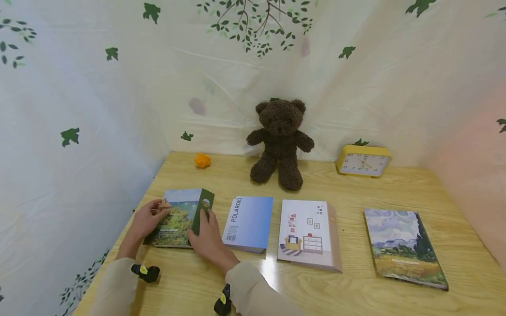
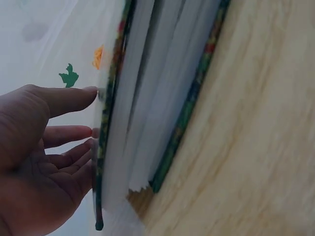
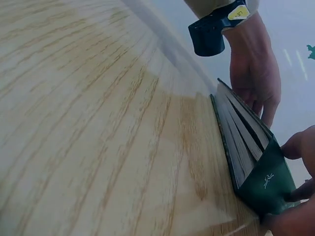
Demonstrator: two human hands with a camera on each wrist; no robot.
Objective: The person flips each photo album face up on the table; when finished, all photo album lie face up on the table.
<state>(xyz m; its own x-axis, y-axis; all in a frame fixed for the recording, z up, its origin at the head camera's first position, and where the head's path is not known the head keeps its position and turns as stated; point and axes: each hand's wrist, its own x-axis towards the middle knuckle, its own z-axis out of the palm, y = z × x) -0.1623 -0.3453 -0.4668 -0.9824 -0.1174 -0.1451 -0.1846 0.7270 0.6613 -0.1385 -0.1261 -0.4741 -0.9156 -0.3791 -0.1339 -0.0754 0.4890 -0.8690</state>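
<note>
A photo album (image 1: 178, 224) with a sea-and-flowers cover and a dark green spine (image 3: 268, 177) lies at the table's left. My left hand (image 1: 148, 219) touches its cover from the left side. In the left wrist view, the fingertips (image 2: 89, 142) rest against the outside of the cover, with the white page edges (image 2: 142, 98) showing beyond. On the album's right, my right hand (image 1: 209, 241) presses at the spine, its thumb by the cover's near right corner. The right wrist view shows the right fingers (image 3: 302, 189) against the green spine.
A blue POLAROID album (image 1: 251, 224) lies right of the hands, then a white album with a furniture drawing (image 1: 304, 232) and a landscape-cover album (image 1: 405, 245). Behind are an orange crumpled object (image 1: 202, 160), a brown teddy bear (image 1: 280, 140) and a yellow clock (image 1: 364, 161).
</note>
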